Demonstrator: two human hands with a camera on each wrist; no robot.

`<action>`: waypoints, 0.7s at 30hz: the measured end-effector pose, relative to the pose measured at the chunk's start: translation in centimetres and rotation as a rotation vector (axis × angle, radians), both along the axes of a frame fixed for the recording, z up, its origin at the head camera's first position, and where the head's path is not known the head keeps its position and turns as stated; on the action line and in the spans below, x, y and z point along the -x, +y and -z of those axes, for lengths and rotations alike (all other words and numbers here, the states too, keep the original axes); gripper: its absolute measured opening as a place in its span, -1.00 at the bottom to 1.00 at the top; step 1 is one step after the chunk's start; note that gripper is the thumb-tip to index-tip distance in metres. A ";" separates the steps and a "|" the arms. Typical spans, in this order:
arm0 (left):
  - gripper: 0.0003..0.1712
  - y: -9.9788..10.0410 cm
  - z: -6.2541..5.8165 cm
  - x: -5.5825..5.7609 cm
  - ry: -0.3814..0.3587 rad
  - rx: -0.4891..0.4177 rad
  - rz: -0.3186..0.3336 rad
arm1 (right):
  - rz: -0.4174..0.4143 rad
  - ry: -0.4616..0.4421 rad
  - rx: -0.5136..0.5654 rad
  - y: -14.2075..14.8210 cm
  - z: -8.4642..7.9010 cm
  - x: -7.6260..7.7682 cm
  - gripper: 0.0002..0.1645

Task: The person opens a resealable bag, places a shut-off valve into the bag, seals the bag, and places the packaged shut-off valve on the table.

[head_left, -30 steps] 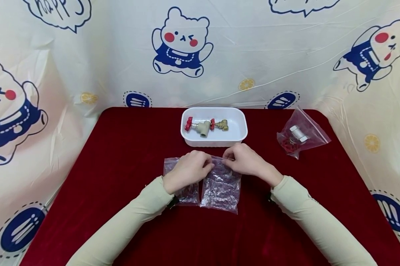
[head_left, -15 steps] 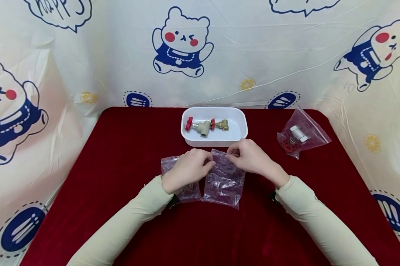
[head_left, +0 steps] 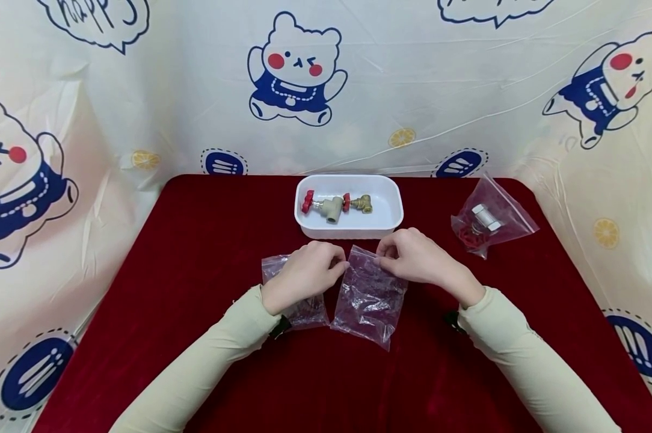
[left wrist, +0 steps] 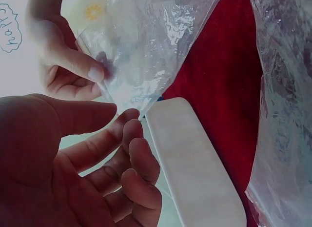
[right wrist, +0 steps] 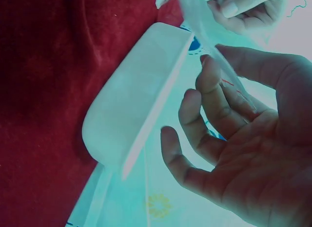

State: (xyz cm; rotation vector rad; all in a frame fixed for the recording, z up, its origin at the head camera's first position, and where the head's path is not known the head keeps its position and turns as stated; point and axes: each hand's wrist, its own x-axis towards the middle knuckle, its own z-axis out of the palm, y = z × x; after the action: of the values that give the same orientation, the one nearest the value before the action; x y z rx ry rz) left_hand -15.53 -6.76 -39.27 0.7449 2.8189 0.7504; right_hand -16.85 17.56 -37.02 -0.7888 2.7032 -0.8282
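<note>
My right hand (head_left: 418, 257) pinches the upper right corner of a clear zip bag (head_left: 368, 300) between thumb and fingers. In the right wrist view, the bag's edge (right wrist: 239, 85) passes between that hand's thumb and fingers. My left hand (head_left: 307, 270) is at the bag's left edge; its fingers are loosely bent in the left wrist view, with a small gap between thumb and index fingertip (left wrist: 130, 113). Whether it touches the bag is unclear. Under the left hand lies a second clear zip bag (head_left: 308, 313), partly hidden.
Behind the hands stands a white plastic tray (head_left: 353, 233). It holds a grey valve with a red handle (head_left: 331, 209) and a small brass valve (head_left: 365, 204). At the right lies a zip bag (head_left: 512, 213) containing a metal valve (head_left: 486, 219) with a red handwheel.
My right hand has moved right and slightly away from me, carrying the bag's corner with it. The bag is now tilted, and its upper left corner has come clear of the left fingertips.
</note>
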 end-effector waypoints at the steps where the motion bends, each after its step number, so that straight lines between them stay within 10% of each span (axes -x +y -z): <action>1: -0.86 0.0 0.0 0.0 0.000 -0.002 -0.001 | 0.000 -0.006 -0.005 0.0 -0.2 -0.1 -0.89; 21: -0.86 0.0 -0.4 -0.2 0.021 -0.064 0.009 | 0.091 0.057 -0.038 0.9 -2.7 -1.5 -0.87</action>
State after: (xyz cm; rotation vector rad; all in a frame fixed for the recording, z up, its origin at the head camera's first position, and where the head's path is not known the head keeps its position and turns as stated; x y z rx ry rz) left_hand -15.38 -6.74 -38.92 0.7791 2.8205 0.8393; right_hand -15.35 18.43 -34.32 -0.6962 2.8149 -0.7817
